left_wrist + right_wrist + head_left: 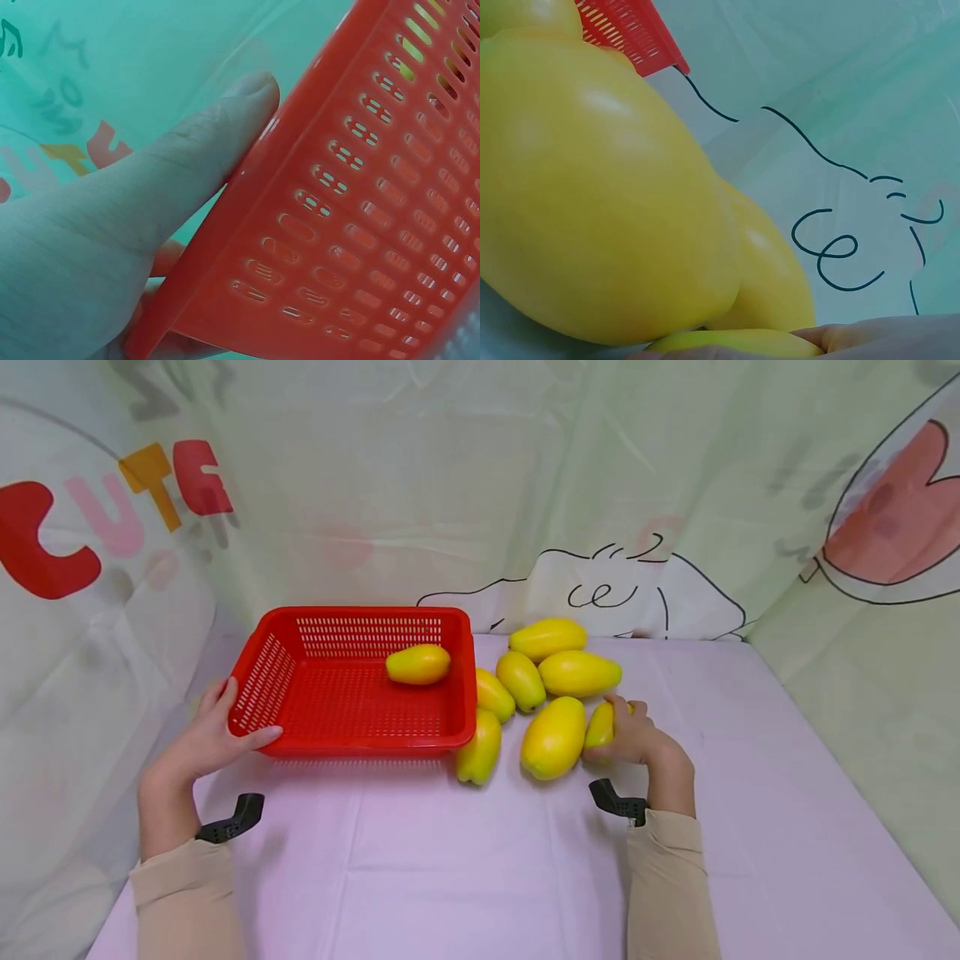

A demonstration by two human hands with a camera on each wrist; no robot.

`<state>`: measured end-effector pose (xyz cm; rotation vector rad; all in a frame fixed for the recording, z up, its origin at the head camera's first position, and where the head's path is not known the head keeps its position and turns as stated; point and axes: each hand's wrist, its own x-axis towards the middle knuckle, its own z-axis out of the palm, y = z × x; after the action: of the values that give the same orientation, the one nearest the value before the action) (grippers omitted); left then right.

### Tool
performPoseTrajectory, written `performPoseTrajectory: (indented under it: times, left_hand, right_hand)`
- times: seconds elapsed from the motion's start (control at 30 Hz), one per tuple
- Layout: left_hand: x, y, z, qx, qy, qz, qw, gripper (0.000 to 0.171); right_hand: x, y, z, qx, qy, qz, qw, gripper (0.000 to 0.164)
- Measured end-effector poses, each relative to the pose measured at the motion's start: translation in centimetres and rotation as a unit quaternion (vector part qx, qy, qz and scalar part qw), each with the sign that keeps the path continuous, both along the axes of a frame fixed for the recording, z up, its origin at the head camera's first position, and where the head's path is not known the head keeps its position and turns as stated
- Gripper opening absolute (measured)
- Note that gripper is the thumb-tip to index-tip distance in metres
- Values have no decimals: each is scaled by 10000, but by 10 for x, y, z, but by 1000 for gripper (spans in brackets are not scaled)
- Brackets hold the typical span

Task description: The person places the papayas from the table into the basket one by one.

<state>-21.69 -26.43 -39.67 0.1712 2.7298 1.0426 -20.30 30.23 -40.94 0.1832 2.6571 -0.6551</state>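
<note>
My left hand (206, 735) grips the red plastic basket (352, 749) at its left end. In the left wrist view the thumb (225, 135) lies along the rim, the other fingers partly hidden behind the slotted wall. One yellow papaya (417, 665) lies inside the basket, towards its right side. On the right, my right hand (636, 732) holds a small yellow-green papaya (598, 731), fingers curled over its far side and thumb at its near end. Just left of it sits a larger papaya (553, 738), which fills much of the right wrist view.
Several more papayas lie close together on the pale cloth-covered table (450, 877), including one at the back (548, 639) and one against the basket's right side (479, 747). A printed curtain (450, 485) hangs behind and around the table.
</note>
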Motion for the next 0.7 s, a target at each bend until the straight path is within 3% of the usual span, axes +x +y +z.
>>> performPoseTrajectory:
  times: [0.5, 0.7]
  left_hand:
    - [-1, 1, -1, -99, -76, 46, 9999, 114]
    - [0, 1, 0, -121, -101, 45, 9999, 114]
  right_hand:
    - [-5, -4, 3, 297, 238, -36, 9993, 120]
    - [-3, -1, 5, 249, 477, -208, 9983, 115]
